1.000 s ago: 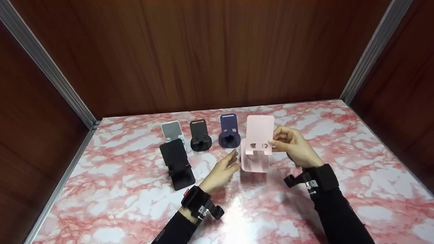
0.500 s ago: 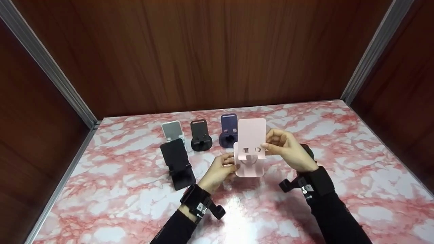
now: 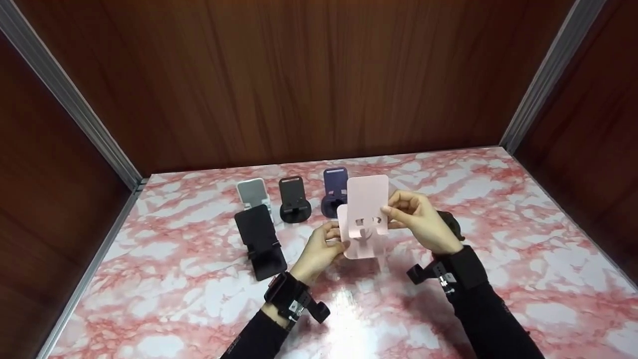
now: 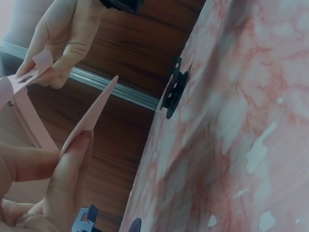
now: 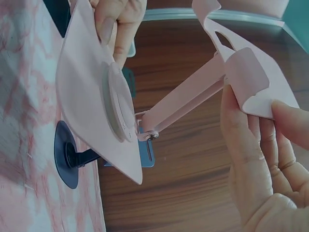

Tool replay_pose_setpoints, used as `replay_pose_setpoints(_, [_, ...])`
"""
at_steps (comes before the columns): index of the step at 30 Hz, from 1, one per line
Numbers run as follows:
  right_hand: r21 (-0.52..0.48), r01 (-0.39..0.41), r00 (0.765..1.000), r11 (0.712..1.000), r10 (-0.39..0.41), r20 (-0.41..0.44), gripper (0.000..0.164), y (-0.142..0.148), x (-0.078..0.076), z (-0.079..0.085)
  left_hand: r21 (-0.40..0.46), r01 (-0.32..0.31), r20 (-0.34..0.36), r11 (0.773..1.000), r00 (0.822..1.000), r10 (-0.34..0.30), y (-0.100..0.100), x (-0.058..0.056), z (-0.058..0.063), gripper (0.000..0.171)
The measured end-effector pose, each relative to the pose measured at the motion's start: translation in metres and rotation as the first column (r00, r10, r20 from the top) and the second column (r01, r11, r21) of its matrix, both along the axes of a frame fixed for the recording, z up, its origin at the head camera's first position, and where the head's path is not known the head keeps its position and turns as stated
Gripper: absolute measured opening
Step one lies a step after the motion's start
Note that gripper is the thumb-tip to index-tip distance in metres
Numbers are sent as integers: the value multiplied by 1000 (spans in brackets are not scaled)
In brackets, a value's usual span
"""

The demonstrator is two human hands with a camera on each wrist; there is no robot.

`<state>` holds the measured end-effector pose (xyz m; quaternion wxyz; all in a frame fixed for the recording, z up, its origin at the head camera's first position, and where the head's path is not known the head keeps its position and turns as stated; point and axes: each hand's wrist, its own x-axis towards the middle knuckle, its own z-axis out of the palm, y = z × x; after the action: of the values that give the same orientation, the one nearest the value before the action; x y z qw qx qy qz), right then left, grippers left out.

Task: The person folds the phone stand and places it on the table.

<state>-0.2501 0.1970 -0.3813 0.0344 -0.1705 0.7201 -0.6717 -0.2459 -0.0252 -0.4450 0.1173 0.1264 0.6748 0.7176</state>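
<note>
1. Watching both hands at work, we find the pink stand point(image 3: 368, 202) held above the marbled table point(image 3: 189, 319), between them.
2. Left hand point(image 3: 314, 253): thumb and fingers pinch the edge of its base plate.
3. Right hand point(image 3: 422, 225): thumb and curled fingers grip the upper plate's side, near the slots.
4. Behind, we note a purple stand point(image 3: 335, 180), partly covered, and a round-based black stand point(image 3: 293, 192).
5. Farther left, a larger black stand point(image 3: 256, 229) overlaps a grey-and-white stand point(image 3: 252, 191).

A pink-marbled table point(image 3: 199, 299) carries grey, black and blue stands point(image 3: 292, 189).
</note>
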Motion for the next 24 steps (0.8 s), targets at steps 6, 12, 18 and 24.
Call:
replay_pose_setpoints(6, [-14, -36, 999, 999, 36, -8, 12, 0, 1, -2, -10, 7, -89, 1000, 996, -8, -3, -1, 0, 40])
replay_pose_setpoints(12, [-66, -72, 997, 995, 73, 9, 9, -1, 0, -4, -74, -31, -151, 997, 988, 20, -5, 0, 6, 42])
replay_pose_setpoints(18, [-126, -139, 986, 982, 149, 75, 9, -4, 1, -4, -111, -131, -252, 985, 963, 99, -6, -1, 9, 45])
replay_pose_setpoints(24, [-126, -200, 972, 972, 213, 102, 10, -5, 2, -5, -87, -164, -283, 983, 950, 133, -8, -3, 6, 41])
